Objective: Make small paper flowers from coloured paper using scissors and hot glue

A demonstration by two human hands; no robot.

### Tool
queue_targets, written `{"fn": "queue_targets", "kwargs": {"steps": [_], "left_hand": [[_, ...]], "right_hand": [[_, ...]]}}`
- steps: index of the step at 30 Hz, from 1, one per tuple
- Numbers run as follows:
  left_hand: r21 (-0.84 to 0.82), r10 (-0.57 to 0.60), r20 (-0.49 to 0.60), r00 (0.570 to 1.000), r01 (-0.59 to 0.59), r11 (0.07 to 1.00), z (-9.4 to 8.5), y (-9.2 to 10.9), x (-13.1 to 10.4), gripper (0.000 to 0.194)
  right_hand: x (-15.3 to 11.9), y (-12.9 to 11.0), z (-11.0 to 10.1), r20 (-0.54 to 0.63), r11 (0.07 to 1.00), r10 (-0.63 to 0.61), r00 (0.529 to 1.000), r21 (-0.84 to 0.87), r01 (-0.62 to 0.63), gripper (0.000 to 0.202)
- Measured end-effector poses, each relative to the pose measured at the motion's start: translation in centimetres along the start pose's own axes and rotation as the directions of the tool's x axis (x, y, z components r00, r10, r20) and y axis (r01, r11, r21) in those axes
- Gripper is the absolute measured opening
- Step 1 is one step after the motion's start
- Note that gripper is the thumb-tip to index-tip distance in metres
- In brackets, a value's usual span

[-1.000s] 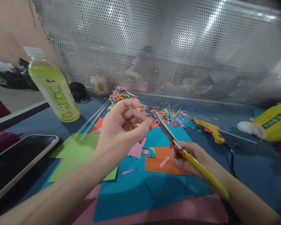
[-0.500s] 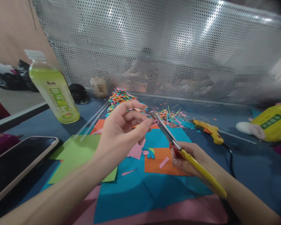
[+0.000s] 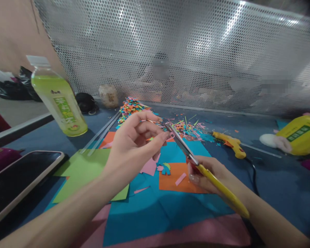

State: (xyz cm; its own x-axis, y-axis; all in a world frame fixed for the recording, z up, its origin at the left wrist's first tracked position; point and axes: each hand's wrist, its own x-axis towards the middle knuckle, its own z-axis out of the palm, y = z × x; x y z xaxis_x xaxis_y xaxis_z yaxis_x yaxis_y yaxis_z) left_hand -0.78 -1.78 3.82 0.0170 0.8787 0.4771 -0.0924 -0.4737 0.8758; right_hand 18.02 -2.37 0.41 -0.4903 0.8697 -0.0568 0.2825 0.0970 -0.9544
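My left hand [image 3: 141, 136] is raised over the coloured sheets, with thumb and fingers pinching a small piece of pink paper [image 3: 172, 135]. In my right hand [image 3: 209, 174] are scissors [image 3: 185, 147] with yellow and red handles. Their blades point up and to the left, right beside the pink piece; whether they touch it I cannot tell. Below my hands lies an orange sheet [image 3: 170, 184] with a pink strip [image 3: 181, 179] and a few small cut shapes [image 3: 166, 168] on it. Beneath is a large blue sheet [image 3: 144, 220].
Green sheets [image 3: 93, 186] lie left, near a phone [image 3: 23, 182] and a drink bottle [image 3: 62, 100]. Behind are a cone of paper bits [image 3: 131, 105] and a heap of scraps [image 3: 187, 127]. A yellow glue gun [image 3: 229, 143] lies right. Perforated metal [image 3: 183, 44] closes the back.
Both hands stay almost in place. The scissor blades have shifted very slightly up and left beside the pink paper.
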Motion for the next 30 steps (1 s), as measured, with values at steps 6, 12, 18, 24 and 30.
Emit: {"fn": "queue_targets", "kwargs": {"steps": [6,12,18,24,30], "left_hand": [[-0.022,-0.005,-0.002,1.0,0.005,1.0,-0.04,0.03,0.02,0.024],[-0.025,-0.011,-0.032,0.999,0.011,1.0,0.04,0.07,0.19,0.026],[-0.026,-0.003,-0.059,0.998,0.002,1.0,-0.03,0.1,0.31,0.027],[-0.069,-0.033,-0.063,0.998,0.029,0.997,-0.02,0.04,0.47,0.022],[-0.104,-0.078,0.029,0.997,0.08,0.991,-0.02,-0.14,0.29,0.025]], "right_hand": [[-0.09,0.15,-0.05,0.0,1.0,0.009,1.0,0.005,-0.009,0.034],[0.01,0.06,0.04,0.005,0.999,0.021,1.0,0.042,-0.021,0.034],[-0.01,0.46,0.04,0.003,1.0,0.018,1.0,0.001,-0.018,0.035],[-0.13,0.06,0.07,0.006,0.999,0.05,0.999,0.013,-0.05,0.04],[-0.01,0.2,-0.04,-0.004,1.0,0.022,1.0,0.019,-0.022,0.039]]}}
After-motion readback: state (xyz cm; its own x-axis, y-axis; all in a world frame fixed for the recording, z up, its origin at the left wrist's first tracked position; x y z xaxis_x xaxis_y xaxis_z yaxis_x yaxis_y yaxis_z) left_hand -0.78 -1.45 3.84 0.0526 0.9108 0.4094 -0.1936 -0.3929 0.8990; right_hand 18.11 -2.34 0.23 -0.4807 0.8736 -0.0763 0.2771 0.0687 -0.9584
